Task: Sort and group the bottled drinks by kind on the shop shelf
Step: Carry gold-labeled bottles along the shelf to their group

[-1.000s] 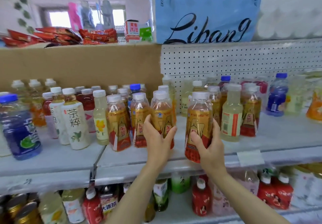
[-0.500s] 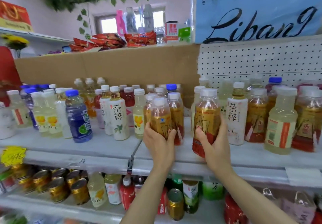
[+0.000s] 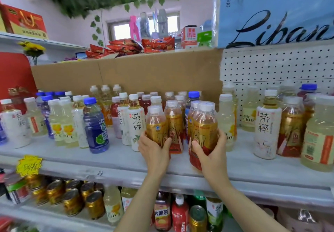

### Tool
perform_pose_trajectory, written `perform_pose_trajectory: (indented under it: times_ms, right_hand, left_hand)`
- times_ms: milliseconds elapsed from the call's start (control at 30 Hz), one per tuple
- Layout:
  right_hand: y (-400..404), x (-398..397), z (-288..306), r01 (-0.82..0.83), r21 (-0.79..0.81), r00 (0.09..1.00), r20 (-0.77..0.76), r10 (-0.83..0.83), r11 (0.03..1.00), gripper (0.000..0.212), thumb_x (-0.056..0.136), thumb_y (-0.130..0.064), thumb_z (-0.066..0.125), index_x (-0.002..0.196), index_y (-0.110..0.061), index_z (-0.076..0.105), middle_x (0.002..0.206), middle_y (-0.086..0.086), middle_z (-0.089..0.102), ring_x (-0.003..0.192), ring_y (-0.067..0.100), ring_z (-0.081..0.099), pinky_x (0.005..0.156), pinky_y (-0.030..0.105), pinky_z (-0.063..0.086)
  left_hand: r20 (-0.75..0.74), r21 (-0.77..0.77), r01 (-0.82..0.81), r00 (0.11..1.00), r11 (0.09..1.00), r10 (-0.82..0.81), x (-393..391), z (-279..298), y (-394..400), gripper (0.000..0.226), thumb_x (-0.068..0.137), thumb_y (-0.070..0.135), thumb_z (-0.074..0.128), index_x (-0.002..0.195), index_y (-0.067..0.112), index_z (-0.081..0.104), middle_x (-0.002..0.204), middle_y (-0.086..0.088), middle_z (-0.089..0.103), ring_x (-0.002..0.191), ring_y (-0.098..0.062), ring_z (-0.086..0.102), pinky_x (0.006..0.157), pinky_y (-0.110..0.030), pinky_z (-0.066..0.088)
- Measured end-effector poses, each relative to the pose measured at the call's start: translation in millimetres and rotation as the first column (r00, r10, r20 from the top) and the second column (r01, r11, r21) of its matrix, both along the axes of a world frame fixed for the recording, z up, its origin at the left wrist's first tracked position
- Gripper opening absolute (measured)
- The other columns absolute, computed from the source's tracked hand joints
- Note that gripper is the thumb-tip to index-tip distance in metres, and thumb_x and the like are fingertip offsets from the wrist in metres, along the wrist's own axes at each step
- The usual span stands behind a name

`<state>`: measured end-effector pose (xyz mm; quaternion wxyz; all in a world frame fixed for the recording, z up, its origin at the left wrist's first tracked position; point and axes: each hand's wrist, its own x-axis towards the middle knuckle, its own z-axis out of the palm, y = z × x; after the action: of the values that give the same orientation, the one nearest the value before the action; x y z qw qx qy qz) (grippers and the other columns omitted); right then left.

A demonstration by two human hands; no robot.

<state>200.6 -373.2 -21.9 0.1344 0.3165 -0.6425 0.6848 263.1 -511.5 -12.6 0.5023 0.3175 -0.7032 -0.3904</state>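
Each hand is gripping a tea bottle, left hand (image 3: 155, 150) on one (image 3: 156, 125), right hand (image 3: 211, 154) on another (image 3: 204, 128), probably bunching them together mid-shelf (image 3: 108, 161) with their matching kind.

Two hands are in view, the left hand (image 3: 155, 149) and the right hand (image 3: 210, 153), each gripping one amber tea bottle: the left-held bottle (image 3: 155, 125) and the right-held bottle (image 3: 205, 128). Two white-labelled tea bottles (image 3: 136, 123) stand just left of them, a third (image 3: 267, 125) stands further right. One large blue-capped purple drink bottle (image 3: 95, 125) stands at the front left; more stand blurred behind, uncountable.
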Motion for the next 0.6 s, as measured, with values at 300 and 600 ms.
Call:
perform_pose_trajectory:
  times_ms: [300,600]
  right_hand:
    - [-28.9,1.9,-8.2,0.181,0.101,0.983,-0.041,-0.178,0.978,0.076,0.084,-0.03,0.076,0.144,-0.025,0.03,0.127,-0.014,0.039,0.119,0.002,0.039,0.097,0.015,0.031]
    - [-42.3,1.1,1.7,0.308,0.276,0.949,-0.164,-0.271,0.911,0.081,0.083,-0.039,0.073,0.143,-0.012,0.025,0.13,0.002,0.039,0.12,0.012,0.036,0.106,0.031,0.035]
  left_hand:
    - [-0.009,-0.074,0.186,0.982,0.98,-0.187,-10.2,-9.0,-5.6,0.092,0.083,0.027,0.079,0.152,0.01,0.02,0.148,-0.006,0.03,0.138,-0.02,0.026,0.119,-0.045,0.025]
    - [0.051,-0.127,0.283,0.959,0.951,-0.278,-9.7,-7.4,-17.2,0.089,0.087,0.033,0.074,0.153,0.012,0.018,0.148,-0.006,0.03,0.137,-0.019,0.025,0.118,-0.037,0.021]
